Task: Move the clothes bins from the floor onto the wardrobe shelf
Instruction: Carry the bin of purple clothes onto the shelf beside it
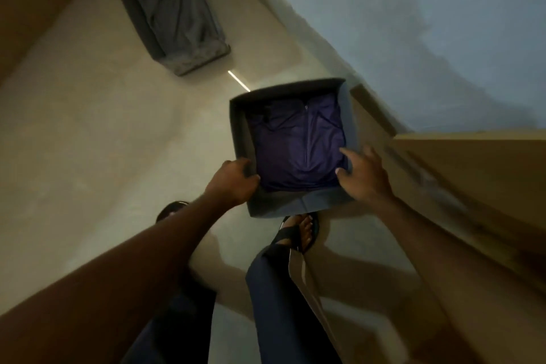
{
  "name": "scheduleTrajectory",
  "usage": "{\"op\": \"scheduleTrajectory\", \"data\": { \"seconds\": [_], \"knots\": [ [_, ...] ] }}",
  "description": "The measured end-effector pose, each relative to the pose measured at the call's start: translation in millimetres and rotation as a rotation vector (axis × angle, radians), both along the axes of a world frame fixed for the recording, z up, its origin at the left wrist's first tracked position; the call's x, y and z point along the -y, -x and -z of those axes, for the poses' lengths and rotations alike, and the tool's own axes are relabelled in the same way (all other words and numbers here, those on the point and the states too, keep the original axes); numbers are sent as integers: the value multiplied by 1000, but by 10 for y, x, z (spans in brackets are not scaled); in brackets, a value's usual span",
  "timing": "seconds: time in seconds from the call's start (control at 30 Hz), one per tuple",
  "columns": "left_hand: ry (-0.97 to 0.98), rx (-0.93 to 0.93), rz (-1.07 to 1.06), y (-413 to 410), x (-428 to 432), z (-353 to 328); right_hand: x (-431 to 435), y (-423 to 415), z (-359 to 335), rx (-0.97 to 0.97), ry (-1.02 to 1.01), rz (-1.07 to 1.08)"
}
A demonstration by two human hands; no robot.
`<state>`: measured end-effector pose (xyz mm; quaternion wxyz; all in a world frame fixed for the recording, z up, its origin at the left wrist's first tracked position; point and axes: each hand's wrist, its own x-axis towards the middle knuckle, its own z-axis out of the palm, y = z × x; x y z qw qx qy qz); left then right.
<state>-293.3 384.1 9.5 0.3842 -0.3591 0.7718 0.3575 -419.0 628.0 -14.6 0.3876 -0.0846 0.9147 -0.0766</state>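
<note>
A grey fabric bin (242, 133) holding a folded purple garment (298, 145) is in the middle of the head view, above the pale floor. My left hand (233, 183) is closed over the bin's near left rim. My right hand (365, 174) sits at the near right rim, thumb inside against the garment, fingers spread along the wall; a firm grip is not clear. A second grey bin (189, 59) with dark grey clothes lies on the floor at the upper left.
A brown wardrobe panel (472, 174) runs along the right, close to the bin. Another brown panel (38, 3) stands at the upper left. My feet in sandals (301, 230) are just below the bin. A pale blue wall (413, 23) fills the upper right.
</note>
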Motion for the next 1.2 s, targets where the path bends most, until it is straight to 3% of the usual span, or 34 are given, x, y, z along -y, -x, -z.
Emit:
{"op": "scheduleTrajectory", "data": {
  "seconds": [0.17, 0.33, 0.5, 0.8, 0.97, 1.2],
  "knots": [
    [42, 72, 1, 46, -84, 696, -56, 102, 753, -40, -34, 41],
    [102, 57, 60, 31, -19, 521, -90, 48, 581, -141, 106, 4],
    [78, 83, 25, -28, 184, -339, -94, -249, -320, -128, 78, -11],
    [57, -2, 61, -595, 305, -2961, 13, -1190, -2869, -127, 121, 189],
    [63, -127, 182, -868, 385, -4178, -44, -1743, -4163, -233, 172, 301],
    [-23, -413, 391, -965, 295, -5341, -274, -2546, -5501, -455, 185, 569]
  ]
}}
